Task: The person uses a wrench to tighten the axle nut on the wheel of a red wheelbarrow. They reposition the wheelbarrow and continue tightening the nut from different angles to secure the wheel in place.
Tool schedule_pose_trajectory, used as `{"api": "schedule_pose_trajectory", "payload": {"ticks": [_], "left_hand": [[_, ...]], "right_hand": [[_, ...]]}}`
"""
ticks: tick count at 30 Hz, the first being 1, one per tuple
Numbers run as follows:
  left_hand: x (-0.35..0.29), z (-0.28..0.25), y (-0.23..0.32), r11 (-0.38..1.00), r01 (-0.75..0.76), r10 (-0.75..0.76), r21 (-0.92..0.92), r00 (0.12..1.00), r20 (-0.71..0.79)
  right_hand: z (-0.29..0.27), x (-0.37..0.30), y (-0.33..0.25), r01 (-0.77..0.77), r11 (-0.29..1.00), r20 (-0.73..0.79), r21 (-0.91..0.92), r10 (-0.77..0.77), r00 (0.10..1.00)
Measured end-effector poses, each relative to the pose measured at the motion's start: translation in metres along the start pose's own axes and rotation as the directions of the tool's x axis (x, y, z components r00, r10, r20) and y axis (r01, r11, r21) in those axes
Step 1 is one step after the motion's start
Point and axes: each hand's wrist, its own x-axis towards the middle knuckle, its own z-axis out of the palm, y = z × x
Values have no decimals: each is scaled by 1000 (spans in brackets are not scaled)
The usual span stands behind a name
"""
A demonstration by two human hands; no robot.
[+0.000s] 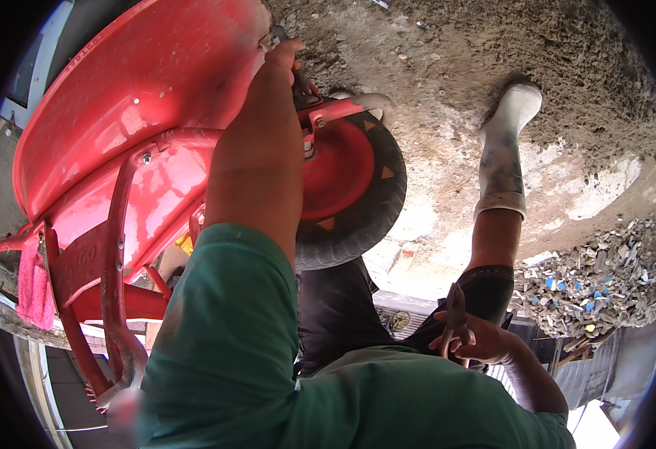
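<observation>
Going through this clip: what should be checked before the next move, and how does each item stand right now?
1. Pliers gripped in the right hand: ok.
2. Pliers apart from the wheel: ok.
3. Wheelbarrow upright: not ok; it is tipped, underside showing.
4. Left hand securely gripping something: cannot tell; too little of it shows.
5. Right boot on the ground: ok.
</observation>
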Motion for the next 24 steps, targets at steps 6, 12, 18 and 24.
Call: {"api": "schedule_pose_trajectory", "payload": {"ticks": [6, 12, 18, 24], "left_hand": [[16, -4, -12, 997, 12, -12, -71, 1000, -4], [25, -5, -11, 999, -47, 45, 21, 996, 80], [24, -5, -12, 999, -47, 47, 18, 998, 34], [35, -8, -16, 999, -37, 38, -9, 995, 91]], "right_hand": [[-47, 40, -98, 180, 565, -222, -805, -569, 791], [-83, 122, -213, -229, 187, -290, -955, -442, 849], [-75, 183, -238, -310, -73, -283, -948, -251, 926], [-66, 203, -231, -243, -37, -222, -969, -293, 930]]}}
